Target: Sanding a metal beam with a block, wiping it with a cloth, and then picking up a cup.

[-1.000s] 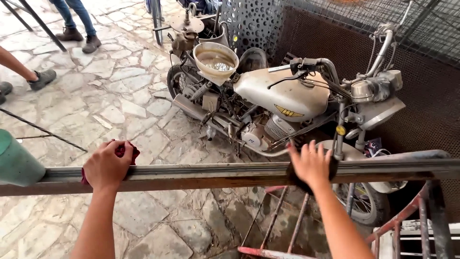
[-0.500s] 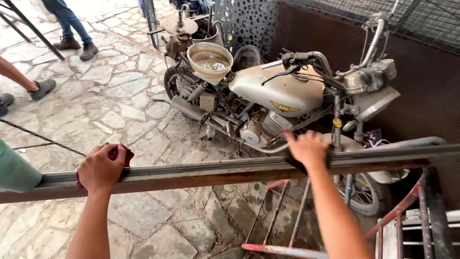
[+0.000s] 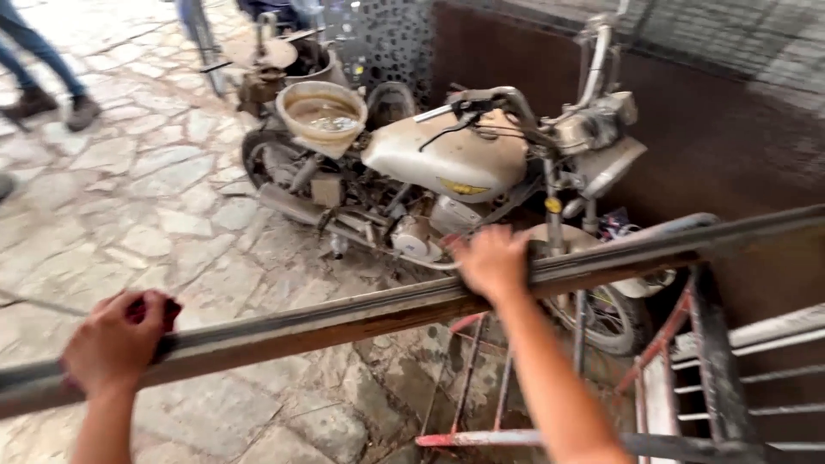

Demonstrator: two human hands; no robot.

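A long rusty metal bar (image 3: 344,316) runs across the view, slanting up to the right. My left hand (image 3: 116,339) grips it near the lower left, with a dark red cloth under the fingers. My right hand (image 3: 492,260) is closed over the bar near the middle. Both arms reach forward from the bottom edge. Behind the bar stands a dusty old motorcycle (image 3: 447,163) with a cream tank.
A bowl (image 3: 321,113) of murky water rests on the motorcycle seat. A red metal frame (image 3: 481,404) stands below the bar, with a steel rack (image 3: 739,378) at the right. A dark wall is behind. Another person's legs (image 3: 39,64) are at the top left on stone paving.
The bar has tilted, its right end rising and its left end dropping. My hands stayed gripped on it and shifted left in view as the camera moved closer.
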